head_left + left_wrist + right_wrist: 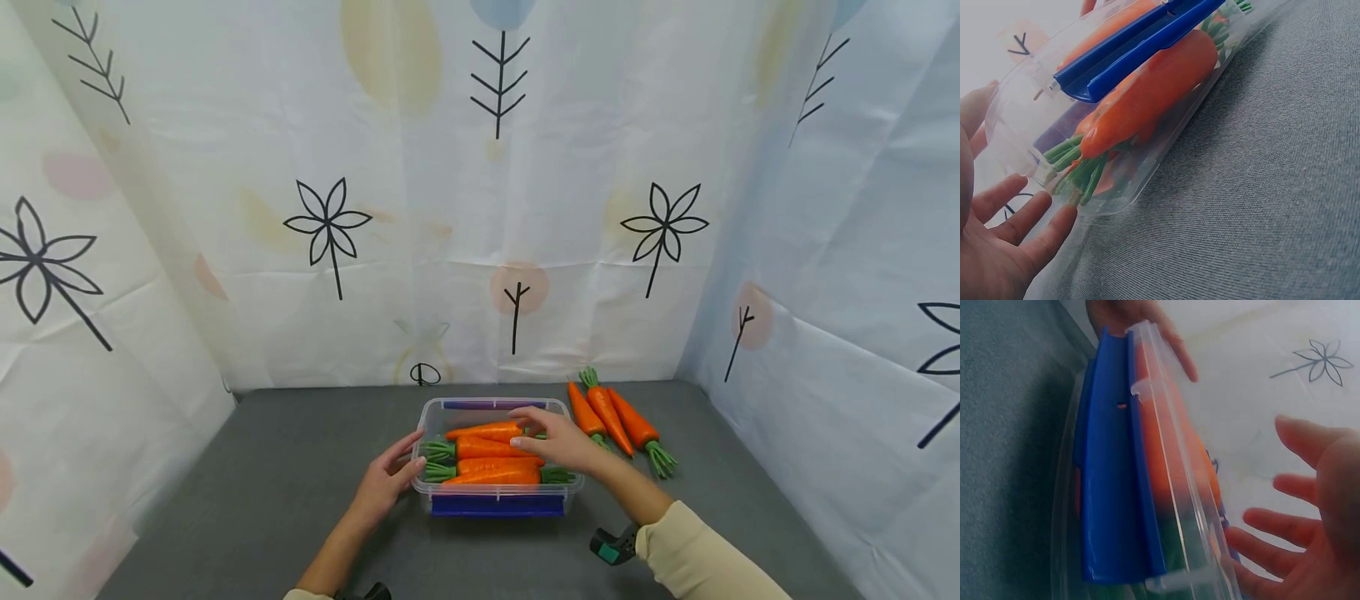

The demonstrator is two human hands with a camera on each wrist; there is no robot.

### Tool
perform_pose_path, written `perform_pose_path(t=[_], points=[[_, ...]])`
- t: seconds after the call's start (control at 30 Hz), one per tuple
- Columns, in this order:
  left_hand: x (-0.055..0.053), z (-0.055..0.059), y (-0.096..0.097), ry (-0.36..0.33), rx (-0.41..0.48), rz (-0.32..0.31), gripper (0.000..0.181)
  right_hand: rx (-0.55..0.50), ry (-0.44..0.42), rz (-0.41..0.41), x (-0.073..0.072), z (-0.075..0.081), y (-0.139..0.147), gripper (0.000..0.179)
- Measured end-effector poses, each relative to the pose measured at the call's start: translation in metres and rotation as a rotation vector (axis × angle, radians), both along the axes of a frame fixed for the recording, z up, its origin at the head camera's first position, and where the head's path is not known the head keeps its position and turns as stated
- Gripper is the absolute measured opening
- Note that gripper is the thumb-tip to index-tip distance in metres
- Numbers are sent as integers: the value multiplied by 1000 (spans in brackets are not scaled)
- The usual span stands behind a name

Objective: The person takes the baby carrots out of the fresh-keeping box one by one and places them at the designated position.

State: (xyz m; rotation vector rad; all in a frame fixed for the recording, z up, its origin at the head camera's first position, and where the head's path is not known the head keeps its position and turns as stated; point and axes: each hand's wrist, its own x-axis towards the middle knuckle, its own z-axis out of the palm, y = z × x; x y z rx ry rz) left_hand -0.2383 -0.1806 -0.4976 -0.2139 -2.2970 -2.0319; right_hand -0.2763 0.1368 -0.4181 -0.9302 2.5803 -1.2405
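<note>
A clear plastic box [498,490] with a blue clip along its front side stands on the table, with several orange carrots [491,477] with green stems lying inside it. My left hand [386,477] is at the box's left end, fingers spread and relaxed; in the left wrist view the fingertips [1060,219] are by the clear wall, touching or very close. Over the right part of the box hovers my right hand [558,440], its fingers loosely bent and holding nothing. The right wrist view shows these fingers [1282,519] spread beside the box's rim.
To the right of the box, 3 more carrots [607,417] lie on the grey table [315,450], near its back edge. A patterned white curtain [420,250] closes off the back and both sides. Each wrist carries a dark strapped device [613,546].
</note>
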Motion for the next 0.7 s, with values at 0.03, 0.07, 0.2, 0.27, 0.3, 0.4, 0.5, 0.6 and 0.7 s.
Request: perform_pose_path(t=[0.03,0.07,0.2,0.27,0.3,0.4,0.5,0.6,0.7], points=[[0,0,0,-2,2,0,48,21,-5,29,0,-1,-2,49],[0,0,0,-2,-1,-2,49,37,-12,54,0,-2,-3,48],[1,0,1,-6,5,-7,49,125,-38,110,1,-6,-9,48],[0,0,0,-6,3,-8,48,157,-55,127,2,-7,-12,47],[0,0,0,-6,7,-9,48,174,-62,131,2,-8,-13,47],[-1,0,0,-2,-1,-13,49,202,-70,144,3,-9,-16,45],[-1,-1,-1,3,-8,-17,49,214,-74,155,2,-8,-17,45],[-1,-1,-1,5,-16,-17,49,228,-69,169,2,-7,-18,45],[0,0,-1,4,-9,-21,48,239,-55,179,3,-5,-18,44]])
